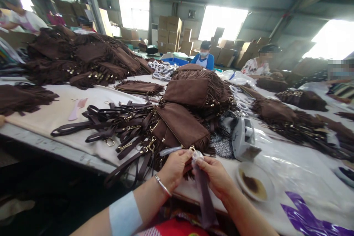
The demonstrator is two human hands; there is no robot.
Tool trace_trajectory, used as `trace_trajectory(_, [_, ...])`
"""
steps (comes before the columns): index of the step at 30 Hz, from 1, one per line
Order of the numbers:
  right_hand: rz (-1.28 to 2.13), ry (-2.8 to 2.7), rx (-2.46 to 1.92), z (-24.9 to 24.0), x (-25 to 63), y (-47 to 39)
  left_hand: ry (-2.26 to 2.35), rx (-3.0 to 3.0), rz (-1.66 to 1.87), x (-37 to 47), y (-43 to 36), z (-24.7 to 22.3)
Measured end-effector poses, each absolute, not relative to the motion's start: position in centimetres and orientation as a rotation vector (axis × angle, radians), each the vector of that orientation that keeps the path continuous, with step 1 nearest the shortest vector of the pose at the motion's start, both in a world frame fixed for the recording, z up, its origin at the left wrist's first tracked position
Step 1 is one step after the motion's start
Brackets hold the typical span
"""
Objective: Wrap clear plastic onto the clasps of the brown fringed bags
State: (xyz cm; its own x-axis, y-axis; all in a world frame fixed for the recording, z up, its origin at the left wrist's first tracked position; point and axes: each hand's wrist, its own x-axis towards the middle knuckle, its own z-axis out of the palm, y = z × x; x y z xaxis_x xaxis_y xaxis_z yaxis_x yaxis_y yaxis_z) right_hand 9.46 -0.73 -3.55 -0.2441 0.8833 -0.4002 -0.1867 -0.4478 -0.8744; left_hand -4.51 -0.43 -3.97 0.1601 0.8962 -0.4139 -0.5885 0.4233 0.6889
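The left hand and the right hand are close together at the near edge of the long table. The left hand's thumb and finger are closed in a pinch by a small gold ring. The right hand's thumb and finger are closed on the top of a long strap, just beside the ring. The strap has a cloudy see-through wrap on it. It hangs down past the near edge, in front of the person's red clothes.

Right behind the hands lies a brown bag with a zip and fringe. It leans on a big pile of brown bags. To the left of it, lots of dark straps with gold clips are spread in a messy heap. A pink comb lies farther left, near a very big heap of bags by the left side of the table.

To the right of the bags stands a white and grey holder. A round dish with brown stuff in it sits near the right hand. Clear plastic is spread beside the dish, and shiny purple plastic lies at the near right corner of what shows.

Across the table is a person in blue with a mask. Cardboard boxes are stacked behind.
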Motion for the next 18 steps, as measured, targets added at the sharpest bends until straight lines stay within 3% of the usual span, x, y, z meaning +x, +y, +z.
trace_trajectory(13, [1.802,-0.995,-1.267,-3.2,9.2,-0.1,1.047,1.007,1.039,-6.8,-0.7,-3.9])
trace_trajectory(18, [1.733,-1.174,-1.291,-3.1,9.4,-0.1,1.013,0.922,0.914,-7.7,-0.8,-3.2])
